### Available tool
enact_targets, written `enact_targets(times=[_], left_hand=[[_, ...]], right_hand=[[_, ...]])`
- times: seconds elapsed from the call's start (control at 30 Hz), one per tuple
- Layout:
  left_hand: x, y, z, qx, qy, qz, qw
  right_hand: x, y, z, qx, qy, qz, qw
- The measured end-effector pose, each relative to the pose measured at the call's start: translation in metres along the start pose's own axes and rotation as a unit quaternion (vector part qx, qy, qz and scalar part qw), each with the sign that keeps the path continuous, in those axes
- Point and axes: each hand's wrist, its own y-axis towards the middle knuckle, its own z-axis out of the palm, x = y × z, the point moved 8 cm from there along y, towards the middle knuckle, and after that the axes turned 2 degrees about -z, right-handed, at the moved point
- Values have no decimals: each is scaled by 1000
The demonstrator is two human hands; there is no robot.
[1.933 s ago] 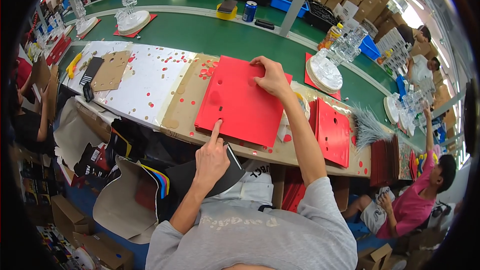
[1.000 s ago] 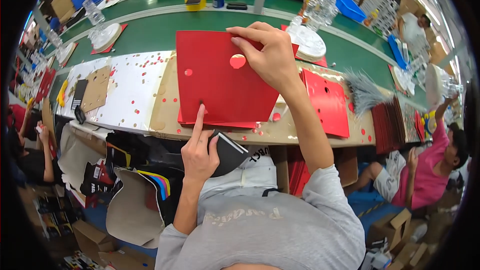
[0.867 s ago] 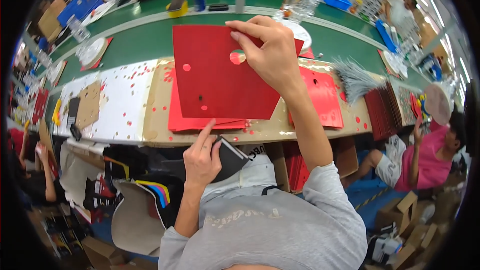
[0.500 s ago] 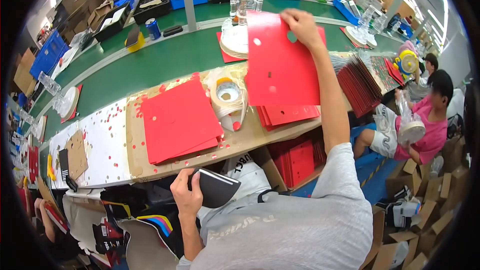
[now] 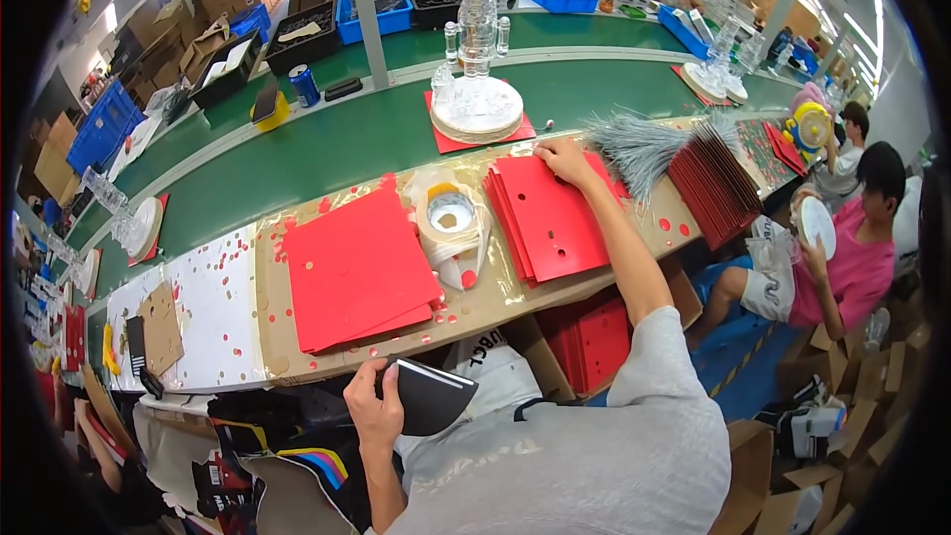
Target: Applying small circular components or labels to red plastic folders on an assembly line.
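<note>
My right hand point(image 5: 565, 160) grips the far edge of a red board point(image 5: 553, 223) with small punched holes, on top of a stack of red boards. Low at my waist, my left hand point(image 5: 374, 401) pinches a flat black piece with a pale edge point(image 5: 433, 398); its exact kind is unclear. Left of the stack, a roll of tape point(image 5: 451, 210) lies in a crumpled plastic bag. Another pile of red sheets point(image 5: 362, 267) lies further left on the cardboard-covered bench point(image 5: 282, 357).
Beyond the bench runs a green conveyor point(image 5: 386, 119) carrying a clear plastic assembly on a white round base point(image 5: 477, 109). Grey wire ties point(image 5: 634, 149) and upright dark-red boards point(image 5: 715, 183) lie to the right. A person in pink point(image 5: 857, 272) sits nearby. Below is a box of red boards point(image 5: 594, 347).
My right hand has brought the raised red board down onto the right stack. My left hand still holds the black piece. The person in pink has turned the round base.
</note>
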Motion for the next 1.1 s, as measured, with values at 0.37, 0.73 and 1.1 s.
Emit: enact_targets(times=[0.37,0.73,1.1], left_hand=[[-7,5,11,32,-22,-14,999],[5,21,4,-17,-63,-78,995],[20,23,-22,-78,-5,-116,990]], right_hand=[[5,-12,-5,-149,-4,-115,982],[285,-215,31,99,227,-365,897],[297,-293,79,5,135,-369,919]])
